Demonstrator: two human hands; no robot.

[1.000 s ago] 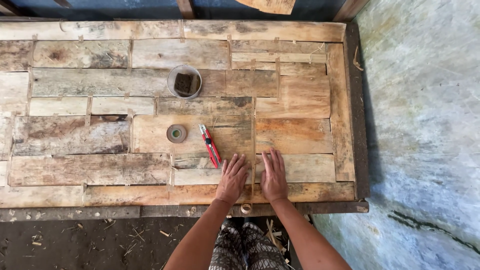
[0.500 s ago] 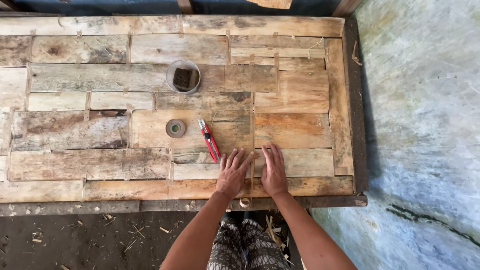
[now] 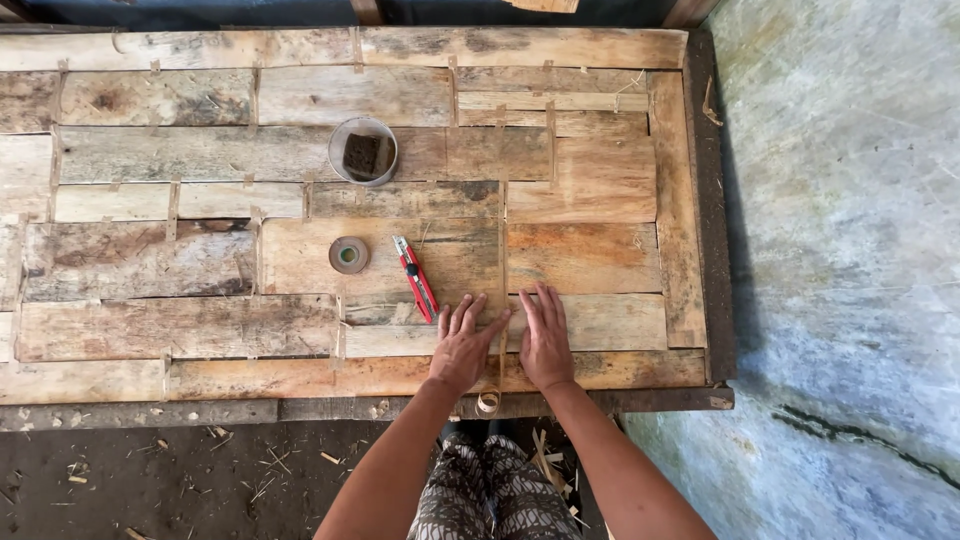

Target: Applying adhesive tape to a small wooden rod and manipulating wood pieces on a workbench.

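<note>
A patchwork table [image 3: 200, 330] of weathered wooden planks fills my view, with a grey-blue concrete floor [image 3: 850, 250] off to the right. My left hand [image 3: 462, 345] and right hand [image 3: 545, 340] lie flat on the planks near the front edge, fingers spread, each grip open and pinching nothing. Between them runs a thin pale strip [image 3: 502, 250], stretching away along the table and curling into a loop [image 3: 488, 402] at the near edge. A red utility knife [image 3: 416, 278] lies just beside my left fingertips. A small tape roll [image 3: 349, 255] sits near it, and a round container [image 3: 363, 152] stands farther back.
</note>
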